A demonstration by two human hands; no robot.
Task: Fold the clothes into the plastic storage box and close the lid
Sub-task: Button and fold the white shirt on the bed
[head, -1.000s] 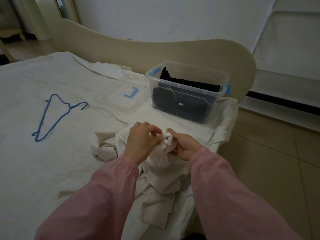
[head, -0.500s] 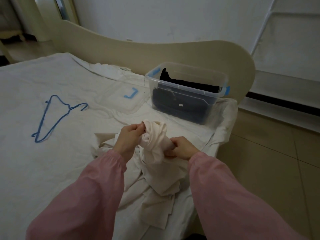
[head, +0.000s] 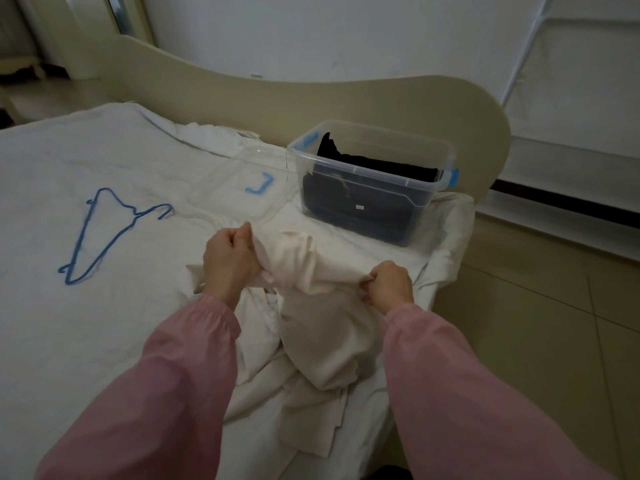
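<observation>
A cream garment (head: 322,306) is in the person's hands over the near-right part of the bed, in front of the plastic storage box (head: 360,169) and apart from it. The left hand (head: 230,258) has its fingers curled tight into a fist, with a bunch of the cloth pinched between thumb and fingers. The right hand (head: 389,284), lower and nearer, is likewise curled round a gathered edge of the fabric. The stretch of cloth between the two hands runs left to right, dipping a little toward the right. From that line the rest of the garment falls toward the near side, so its long axis runs far to near, and its lower end lies crumpled on the white sheet (head: 104,323) between the pink sleeves (head: 194,358). Which part of the garment is held (collar, hem or sleeve) cannot be told. The box stands open at the far-right corner of the bed, against the curved beige bed board (head: 381,98), with its long side running left to right and dark folded clothes (head: 391,166) inside. Its clear lid (head: 239,188) lies flat on the sheet just left of the box, with a blue latch (head: 259,183) showing. A blue wire hanger (head: 81,237) lies flat well to the left, its hook pointing right.
</observation>
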